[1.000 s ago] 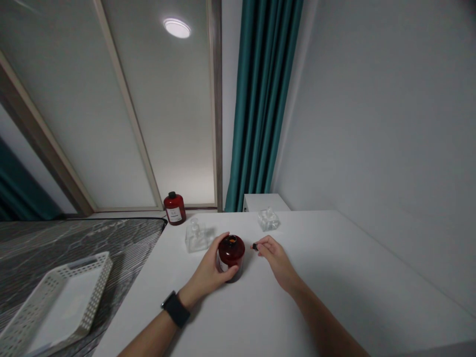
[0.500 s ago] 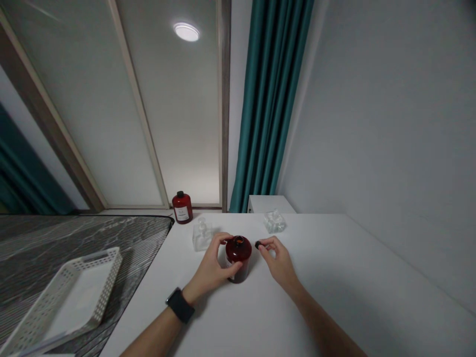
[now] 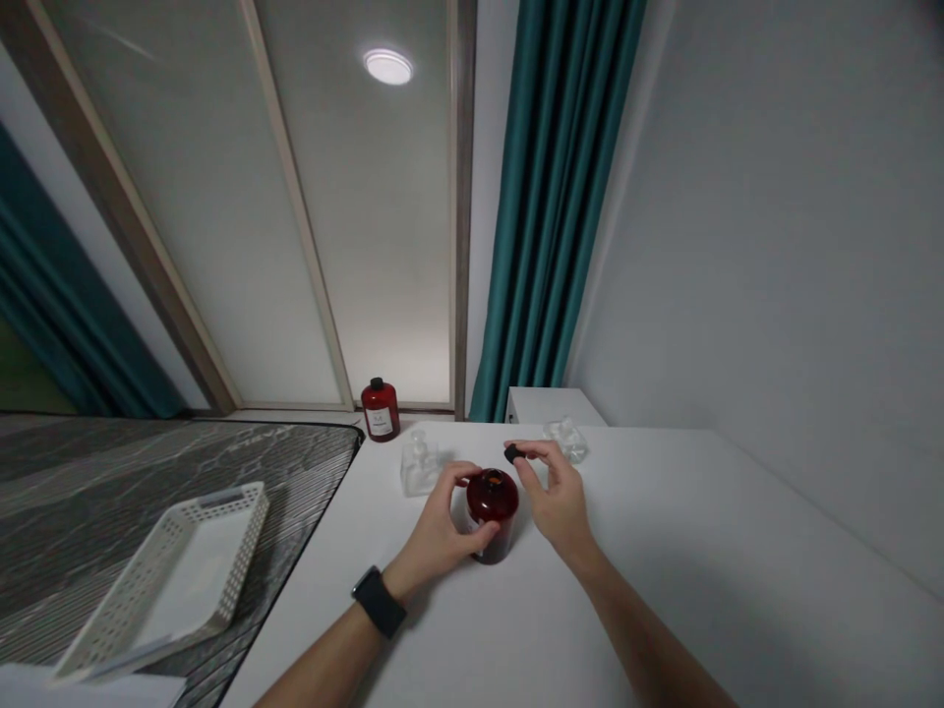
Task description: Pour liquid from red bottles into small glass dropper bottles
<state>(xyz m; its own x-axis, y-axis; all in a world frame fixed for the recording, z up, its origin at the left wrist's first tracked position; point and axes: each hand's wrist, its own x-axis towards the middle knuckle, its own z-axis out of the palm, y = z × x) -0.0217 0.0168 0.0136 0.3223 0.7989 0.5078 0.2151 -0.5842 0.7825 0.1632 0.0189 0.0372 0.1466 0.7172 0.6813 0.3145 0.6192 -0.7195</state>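
Observation:
My left hand (image 3: 449, 536) is wrapped round a dark red bottle (image 3: 496, 503), which stands upright on the white table with its neck uncovered. Its label is mostly hidden by my thumb. Between the thumb and fingers of my right hand (image 3: 555, 500) is a small black cap (image 3: 512, 453), held just above and to the right of the bottle's mouth, apart from it. Behind my left hand a clear square pump bottle (image 3: 422, 464) stands on the table. A second red bottle (image 3: 381, 413), with a white label and black cap, is at the table's far left corner.
Crumpled clear plastic (image 3: 567, 439) lies behind my right hand. A white perforated basket (image 3: 240, 551) sits on the grey patterned surface (image 3: 110, 472) at left, beside white sheets (image 3: 95, 686). Beyond the white table (image 3: 472, 649) stand a white cabinet (image 3: 557, 405) and a teal curtain (image 3: 560, 197).
My right hand has raised the black cap and brought it nearer the bottle's mouth. My left hand keeps its hold on the bottle. The whole view has shifted slightly.

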